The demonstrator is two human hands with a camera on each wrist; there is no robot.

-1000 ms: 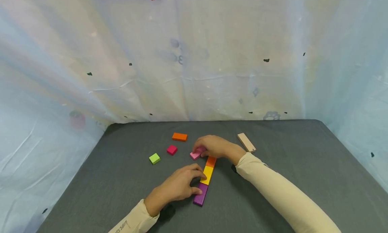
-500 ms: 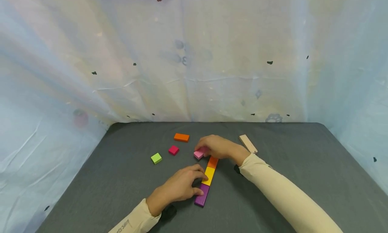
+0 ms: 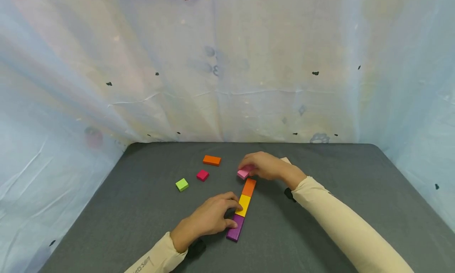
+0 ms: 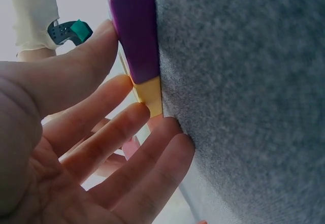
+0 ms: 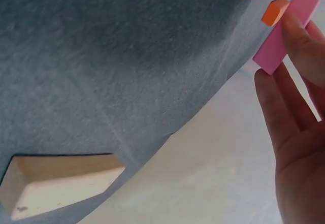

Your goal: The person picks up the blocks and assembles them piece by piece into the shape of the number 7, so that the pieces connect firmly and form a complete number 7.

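Observation:
Purple (image 3: 234, 232), yellow (image 3: 244, 202) and orange (image 3: 249, 187) wooden blocks lie end to end in a slanting row on the grey table. My left hand (image 3: 211, 215) rests along the row's left side, thumb at the purple block and fingertips at the yellow one; its fingers look loosely extended in the left wrist view. Just beyond the row's far end, my right hand (image 3: 266, 166) pinches a pink block (image 3: 243, 174) between thumb and fingers. The right wrist view shows this long pink block (image 5: 271, 49) held above the table surface.
Left of the row lie a lime green block (image 3: 182, 185), a red block (image 3: 202, 175) and another orange block (image 3: 211, 160). A plain wood block (image 3: 285, 160) is partly hidden behind my right hand. A pale curtain (image 3: 249, 67) hangs behind the table's far edge.
My right hand has carried the pink block rightward and slightly away, from the left of the orange block to past the row's far end. The left hand stays at the row.

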